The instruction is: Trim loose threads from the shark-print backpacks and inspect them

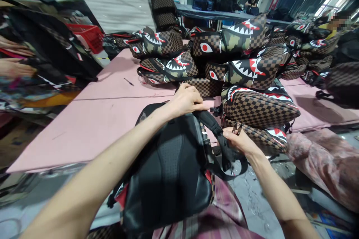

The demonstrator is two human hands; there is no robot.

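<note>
A black backpack (171, 168) lay back-side up on the person's lap, with its top end resting on the edge of the pink table (92, 119); the left hand (186, 101) was closed on the top of the backpack, fingers curled down over it; the right hand (241, 140) pinched a small buckle at the end of the black shoulder strap (217, 130), just beside the bag; a big pile of brown checkered shark-mouth backpacks (252, 71) sat on the table right behind the hands; a red basket (88, 35) stood far off to the left.
</note>
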